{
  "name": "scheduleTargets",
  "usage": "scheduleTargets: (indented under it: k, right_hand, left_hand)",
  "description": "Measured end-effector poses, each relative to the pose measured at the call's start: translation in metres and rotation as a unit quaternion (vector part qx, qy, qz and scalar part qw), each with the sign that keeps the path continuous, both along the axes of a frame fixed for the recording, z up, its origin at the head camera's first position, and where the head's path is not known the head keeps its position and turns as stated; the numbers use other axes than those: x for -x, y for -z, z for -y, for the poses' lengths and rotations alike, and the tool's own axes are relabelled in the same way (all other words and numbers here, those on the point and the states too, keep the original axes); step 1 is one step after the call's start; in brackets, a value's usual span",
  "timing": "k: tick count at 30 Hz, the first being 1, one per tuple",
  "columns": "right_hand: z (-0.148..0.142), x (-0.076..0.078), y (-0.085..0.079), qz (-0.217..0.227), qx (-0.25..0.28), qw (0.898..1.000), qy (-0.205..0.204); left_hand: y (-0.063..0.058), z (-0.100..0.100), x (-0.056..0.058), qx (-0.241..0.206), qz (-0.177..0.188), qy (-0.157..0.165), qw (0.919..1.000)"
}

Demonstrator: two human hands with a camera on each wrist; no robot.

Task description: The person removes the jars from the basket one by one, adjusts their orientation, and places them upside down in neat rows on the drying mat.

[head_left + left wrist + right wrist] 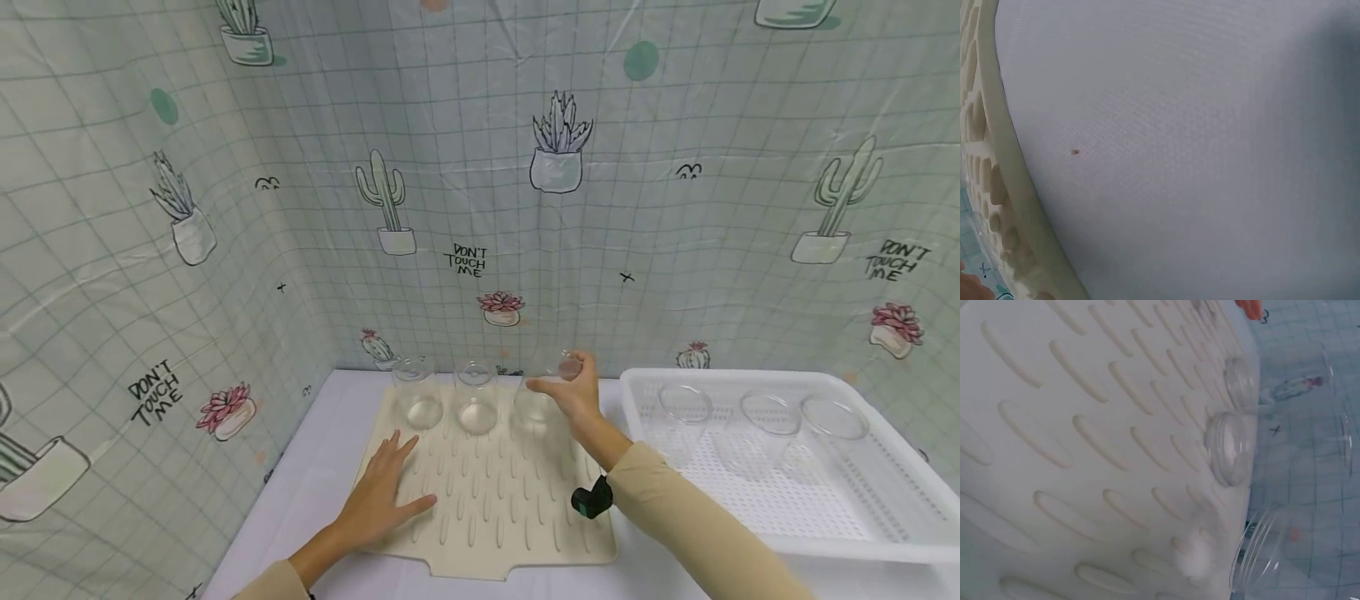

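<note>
My right hand (576, 392) grips a clear cup (536, 410) by its upper end, over the back right of the ribbed beige drying mat (487, 500). The cup leans in the head view; in the right wrist view its ringed lower edge (1254, 556) shows close over the mat. Two more clear cups, one at the back left (417, 396) and one in the middle (476, 400), stand in a row beside it. Over the mat's left side, my left hand (382, 492) has its fingers spread and holds nothing. The left wrist view shows the mat's raised edge (1016, 162).
A white perforated basket (825, 517) stands to the right of the mat, with three clear cups (768, 417) inside. White cloth (300, 500) covers the table. A cactus-print curtain (450, 200) hangs behind and at the left. The right wrist wears a black device (592, 497).
</note>
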State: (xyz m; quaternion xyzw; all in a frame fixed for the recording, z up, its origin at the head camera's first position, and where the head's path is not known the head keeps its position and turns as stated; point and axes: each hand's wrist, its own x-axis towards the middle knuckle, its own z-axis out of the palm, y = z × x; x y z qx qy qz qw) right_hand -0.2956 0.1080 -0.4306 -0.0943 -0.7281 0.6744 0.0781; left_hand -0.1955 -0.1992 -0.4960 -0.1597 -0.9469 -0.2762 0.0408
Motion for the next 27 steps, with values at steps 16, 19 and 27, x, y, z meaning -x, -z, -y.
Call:
scheduleTargets:
  k: [16, 19, 27]
  right_hand:
    - [0.012, 0.008, 0.021, -0.001, -0.041, 0.999, -0.018]
    - [0.014, 0.009, 0.023, -0.004, -0.061, 0.998, -0.019]
    - [0.017, 0.016, 0.031, -0.013, -0.079, 0.996, -0.026]
  left_hand:
    - [0.01, 0.004, -0.011, 0.045, 0.056, 0.009, 0.9974]
    - [0.011, 0.005, -0.012, 0.048, 0.062, 0.008, 0.9969]
    - [0.018, 0.009, -0.01, 0.059, 0.074, 0.005, 0.9955]
